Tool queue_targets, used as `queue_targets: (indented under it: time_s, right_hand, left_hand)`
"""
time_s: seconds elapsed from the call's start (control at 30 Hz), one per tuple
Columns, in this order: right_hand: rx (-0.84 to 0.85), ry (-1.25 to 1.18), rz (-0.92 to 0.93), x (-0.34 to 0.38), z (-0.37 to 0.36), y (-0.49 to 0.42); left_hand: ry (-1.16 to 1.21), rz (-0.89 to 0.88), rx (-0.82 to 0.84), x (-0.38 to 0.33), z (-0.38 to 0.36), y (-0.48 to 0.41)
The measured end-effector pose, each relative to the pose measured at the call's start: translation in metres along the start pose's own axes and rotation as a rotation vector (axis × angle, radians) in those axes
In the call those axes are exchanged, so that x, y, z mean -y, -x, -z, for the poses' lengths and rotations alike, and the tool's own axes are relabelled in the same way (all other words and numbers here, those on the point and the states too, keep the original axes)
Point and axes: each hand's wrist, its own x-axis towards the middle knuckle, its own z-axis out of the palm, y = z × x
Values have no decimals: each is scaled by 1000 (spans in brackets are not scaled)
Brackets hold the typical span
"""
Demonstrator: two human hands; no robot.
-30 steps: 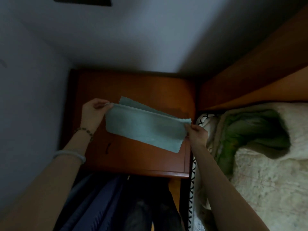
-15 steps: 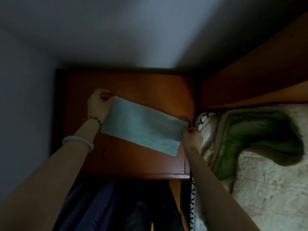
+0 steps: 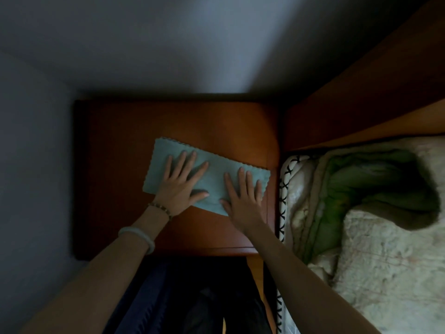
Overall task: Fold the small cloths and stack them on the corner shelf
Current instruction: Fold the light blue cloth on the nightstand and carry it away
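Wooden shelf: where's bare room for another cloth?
Bare wood on the reddish-brown wooden shelf: a wide strip between the folded pale teal cloth and the back wall, plus a band beside the left wall. Crowded: left hand and right hand lie flat on the cloth toward the right edge.

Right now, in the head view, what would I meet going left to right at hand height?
Grey wall → wooden shelf → left hand → right hand → bedding; both hands press flat on the teal cloth.
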Motion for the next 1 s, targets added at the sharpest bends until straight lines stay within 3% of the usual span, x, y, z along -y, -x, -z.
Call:
queue_targets:
  time_s: [0.17, 0.37, 0.5, 0.6, 0.67, 0.77, 0.9, 1.0]
  right_hand:
    - [-66, -148, -22, 0, 8, 7]
    - [-272, -778, -535, -1, 21, 25]
    - [-308, -1228, -800, 1, 30, 22]
    - [-279, -1474, -920, -5, 35, 14]
    - [-206, -1524, -913, -11, 38, 10]
    - [-107, -1469, -741, -8, 53, 14]
    - [-89, -1329, -478, 18, 81, 28]
    - [20, -1359, -304, 48, 95, 36]
  left_hand:
    - [-25, -111, 32, -30, 7, -14]
    - [-50, 54, 93, -54, -3, -16]
    - [31, 127, 121, -70, 3, -15]
    - [154, 128, 20, -71, 10, -9]
    - [361, 151, -88, -75, 20, -1]
    - [796, 224, -212, -85, 45, 11]
    - [1470, 446, -41, -87, 79, 21]
    - [1555, 535, 4, -72, 87, 26]
